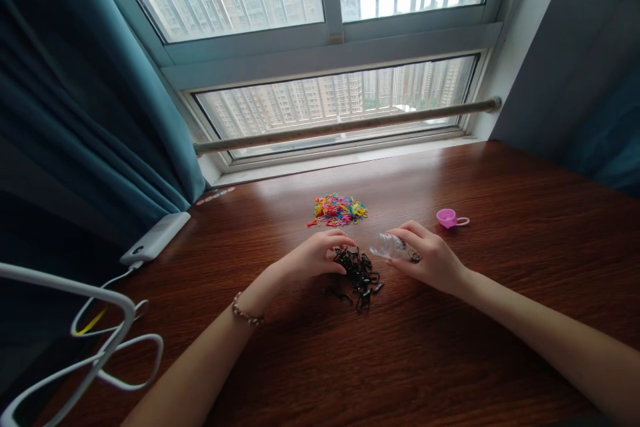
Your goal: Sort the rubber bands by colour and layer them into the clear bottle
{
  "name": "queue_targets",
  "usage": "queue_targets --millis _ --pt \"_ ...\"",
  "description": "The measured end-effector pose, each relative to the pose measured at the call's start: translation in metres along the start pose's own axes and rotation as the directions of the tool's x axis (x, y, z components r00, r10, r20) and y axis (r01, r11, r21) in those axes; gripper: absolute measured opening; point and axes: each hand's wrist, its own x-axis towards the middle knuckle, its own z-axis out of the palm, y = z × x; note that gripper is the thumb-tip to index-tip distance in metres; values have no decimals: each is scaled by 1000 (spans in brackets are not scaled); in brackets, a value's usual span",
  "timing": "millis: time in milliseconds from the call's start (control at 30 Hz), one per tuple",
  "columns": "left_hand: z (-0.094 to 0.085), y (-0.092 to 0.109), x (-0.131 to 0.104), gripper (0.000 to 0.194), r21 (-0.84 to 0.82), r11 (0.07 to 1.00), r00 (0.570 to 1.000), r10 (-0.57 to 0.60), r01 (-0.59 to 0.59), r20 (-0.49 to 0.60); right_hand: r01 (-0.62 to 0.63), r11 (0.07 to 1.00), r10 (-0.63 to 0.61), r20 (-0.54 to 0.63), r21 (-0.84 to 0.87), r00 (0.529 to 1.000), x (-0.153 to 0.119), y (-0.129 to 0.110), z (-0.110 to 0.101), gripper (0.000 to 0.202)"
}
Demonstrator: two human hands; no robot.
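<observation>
Head view shows a heap of small black hair ties [359, 275] lying on the wooden table [450, 347] at the centre, between the two hands. They look light, soft and stretchy, apt to tangle and cling to one another, so a few are best pinched at the heap's edge with the fingertips rather than scooped. At 9 o'clock of the heap the left hand [316, 255] rests curled over its near edge, fingertips touching the ties; whether any are actually pinched cannot be told. At 3 o'clock the right hand [431, 257] grasps a small clear bottle [389, 245], tipped on its side with its mouth towards the heap; it looks like thin plastic, light and somewhat slippery, and a few dark ties seem to sit inside it. At 12 o'clock, well apart from the black heap, lies a pile of bright coloured hair ties [338, 209]. At 2 o'clock stands a pink cap [449, 217] with a loop on its side. At 9 o'clock, far off by the teal curtain [95, 100], a white power bank [156, 237] lies with a cable [117, 276] plugged in. A bracelet [247, 313] circles the left wrist. No brand, label or readable writing shows anywhere.
</observation>
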Motion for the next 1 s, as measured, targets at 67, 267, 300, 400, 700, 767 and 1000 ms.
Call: queue_targets --millis 67,267,300,400,700,767,1000 --pt "-2 0 -1 48 67 997 999 -45 44 5 1 1000 -1 7 -2 1000 -1 -2 1 38" --pt "2 -1 -2 28 132 988 991 -96 83 91 -5 1000 5 26 1 1000 -4 -4 4 38" --pt "3 -1 -1 24 139 988 992 -86 73 92 -6 1000 6 28 3 1000 -4 -4 5 38" --pt "6 -1 0 17 168 985 995 -57 42 82 -4 1000 4 30 5 1000 -5 -5 5 37" --pt "12 -8 0 11 86 996 994 -15 25 -111 4 1000 -3 19 -12 1000 -7 -4 8 37" --pt "12 -8 0 11 -12 998 981 -56 54 -183 4 1000 -4 15 -18 1000 -7 -4 8 37" --pt "11 3 4 20 -589 801 927 -296 108 -232 18 1000 -19 -54 -21 998 -7 -3 11 41"
